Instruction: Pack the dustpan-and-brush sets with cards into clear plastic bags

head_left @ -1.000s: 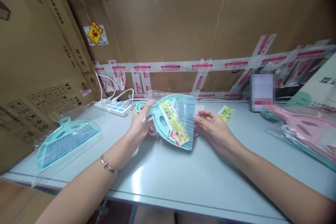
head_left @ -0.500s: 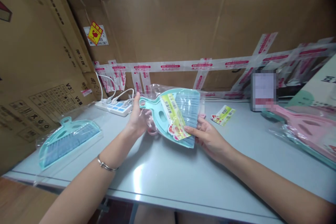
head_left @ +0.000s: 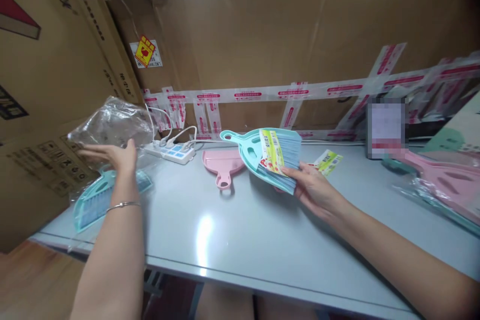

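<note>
My right hand (head_left: 311, 187) grips a turquoise dustpan (head_left: 250, 152) together with its brush (head_left: 288, 152), thumb on the blue-grey bristles. A yellow-green card label (head_left: 273, 152) lies across them, and the looped handle points left. At the left my left hand (head_left: 116, 155) is open, its fingers stretched out and thumb raised. A crumpled clear plastic bag (head_left: 116, 122) is just above and behind those fingers; whether it touches them I cannot tell. Beneath this hand, a second turquoise dustpan and brush set (head_left: 93, 205) lies on the table, partly hidden by my wrist.
A pink dustpan (head_left: 223, 162) lies mid-table, near a white power strip (head_left: 172, 152) with plugged-in cables. Another card label (head_left: 328, 162) rests behind my right hand. Pink and turquoise dustpans (head_left: 450, 182) are at the right, by a blurred-out device (head_left: 386, 127). Large cardboard boxes (head_left: 240, 35) stand behind.
The clear bag has come off the turquoise set and moved left with my left hand, which let go of the set. The pink dustpan now shows. My right hand keeps the set, shifted slightly right.
</note>
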Demonstrator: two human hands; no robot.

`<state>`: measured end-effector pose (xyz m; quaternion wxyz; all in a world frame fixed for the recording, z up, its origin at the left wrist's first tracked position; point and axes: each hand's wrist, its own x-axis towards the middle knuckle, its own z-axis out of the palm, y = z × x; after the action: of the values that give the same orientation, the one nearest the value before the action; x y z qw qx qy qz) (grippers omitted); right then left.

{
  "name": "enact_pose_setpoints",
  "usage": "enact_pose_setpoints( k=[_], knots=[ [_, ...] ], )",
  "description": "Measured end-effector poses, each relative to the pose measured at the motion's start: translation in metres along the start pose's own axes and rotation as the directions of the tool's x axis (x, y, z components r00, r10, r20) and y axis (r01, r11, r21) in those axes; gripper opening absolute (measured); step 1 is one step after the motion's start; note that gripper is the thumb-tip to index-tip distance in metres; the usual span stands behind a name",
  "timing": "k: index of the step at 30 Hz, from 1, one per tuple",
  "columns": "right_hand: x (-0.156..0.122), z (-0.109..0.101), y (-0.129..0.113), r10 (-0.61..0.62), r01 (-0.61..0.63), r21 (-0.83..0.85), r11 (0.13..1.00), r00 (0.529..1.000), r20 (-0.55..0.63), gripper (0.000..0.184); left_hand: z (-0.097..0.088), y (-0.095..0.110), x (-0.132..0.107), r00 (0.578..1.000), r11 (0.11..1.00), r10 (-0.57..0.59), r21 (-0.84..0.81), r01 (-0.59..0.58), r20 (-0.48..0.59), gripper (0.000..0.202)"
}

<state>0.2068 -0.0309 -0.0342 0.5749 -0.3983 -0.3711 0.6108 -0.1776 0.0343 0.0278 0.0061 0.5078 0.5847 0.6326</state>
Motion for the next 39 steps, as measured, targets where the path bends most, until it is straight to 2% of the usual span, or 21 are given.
enact_pose_setpoints(
  k=[1,2,3,4,5,6,7,8,9,13,15,17,19,22,24,25,27,29,32,35,39],
  knots=[
    [0.001,-0.001,0.001,-0.002,0.002,0.002,1.000,1.000,0.009,0.028,0.009,0.009,-0.009,0.980,0.998,0.035,0.064,-0.022,-0.198,0.073],
    [0.002,-0.003,0.001,0.000,0.000,0.004,1.000,1.000,0.022,0.026,0.021,0.021,-0.020,0.956,0.994,0.085,0.089,-0.062,-0.281,0.080],
    [0.003,-0.004,0.001,0.005,-0.006,0.006,1.000,0.999,0.036,0.025,0.036,0.035,-0.034,0.974,0.996,0.081,-0.010,-0.085,-0.210,0.076],
    [0.003,-0.004,0.000,0.010,-0.011,0.007,1.000,0.999,0.052,0.025,0.052,0.049,-0.049,0.999,0.983,0.004,-0.184,-0.010,-0.033,0.068],
    [0.002,-0.004,-0.001,0.013,-0.013,0.004,1.000,0.997,0.071,0.024,0.067,0.064,-0.064,0.956,0.922,-0.098,-0.335,0.191,0.275,0.058],
    [0.001,-0.004,-0.003,0.016,-0.015,-0.005,1.000,0.995,0.097,0.023,0.080,0.077,-0.079,0.793,0.814,-0.135,-0.390,0.430,0.594,0.054],
    [-0.001,-0.004,-0.005,0.025,-0.022,-0.022,1.000,0.991,0.134,0.023,0.090,0.087,-0.092,0.603,0.702,-0.102,-0.372,0.607,0.791,0.051],
    [-0.002,-0.003,-0.008,0.046,-0.038,-0.050,0.998,0.983,0.180,0.022,0.096,0.096,-0.103,0.513,0.622,-0.038,-0.382,0.684,0.858,0.049],
    [-0.003,-0.002,-0.011,0.081,-0.063,-0.086,0.994,0.970,0.228,0.021,0.099,0.101,-0.110,0.466,0.555,-0.005,-0.385,0.737,0.885,0.048],
    [0.002,-0.013,-0.026,0.173,-0.110,-0.244,0.963,0.952,0.254,0.026,0.092,0.097,-0.113,0.530,0.454,-0.058,-0.451,0.769,0.846,0.045],
    [0.012,-0.033,-0.035,0.048,-0.015,-0.349,0.937,0.995,0.086,0.024,0.088,0.089,-0.105,0.595,0.437,-0.060,-0.515,0.737,0.801,0.043],
    [0.023,-0.059,-0.045,-0.135,0.066,-0.469,0.881,0.984,-0.116,0.016,0.085,0.083,-0.097,0.663,0.427,-0.034,-0.589,0.686,0.747,0.043],
    [0.030,-0.080,-0.054,-0.277,0.093,-0.547,0.832,0.924,-0.265,0.015,0.084,0.082,-0.093,0.682,0.444,-0.019,-0.604,0.661,0.732,0.042],
    [0.028,-0.081,-0.059,-0.532,0.175,-0.669,0.723,0.758,-0.377,0.031,0.082,0.089,-0.097,0.623,0.509,-0.002,-0.535,0.674,0.783,0.043],
    [0.019,-0.058,-0.056,-0.728,0.321,-0.801,0.506,0.657,-0.197,0.034,0.081,0.097,-0.105,0.568,0.550,0.045,-0.495,0.673,0.822,0.045],
    [0.013,-0.041,-0.053,-0.778,0.428,-0.833,0.350,0.628,-0.005,0.030,0.081,0.100,-0.110,0.542,0.570,0.074,-0.482,0.666,0.837,0.046],
    [0.002,-0.005,-0.045,-0.671,0.615,-0.769,0.174,0.645,0.364,0.024,0.080,0.105,-0.119,0.495,0.607,0.131,-0.465,0.645,0.859,0.049],
    [-0.005,0.024,-0.039,-0.548,0.699,-0.699,0.151,0.647,0.530,0.025,0.080,0.109,-0.124,0.481,0.649,0.190,-0.477,0.592,0.856,0.048],
    [-0.007,0.044,-0.039,-0.478,0.714,-0.681,0.166,0.662,0.578,0.018,0.078,0.112,-0.125,0.580,0.715,0.303,-0.583,0.387,0.756,0.035],
    [-0.007,0.046,-0.047,-0.534,0.717,-0.685,0.129,0.633,0.561,0.014,0.076,0.117,-0.123,0.697,0.723,0.371,-0.662,0.197,0.613,0.027],
    [-0.014,0.051,-0.053,-0.625,0.712,-0.700,0.057,0.573,0.531,0.013,0.075,0.127,-0.126,0.764,0.692,0.381,-0.708,0.137,0.520,0.026]
  ],
)
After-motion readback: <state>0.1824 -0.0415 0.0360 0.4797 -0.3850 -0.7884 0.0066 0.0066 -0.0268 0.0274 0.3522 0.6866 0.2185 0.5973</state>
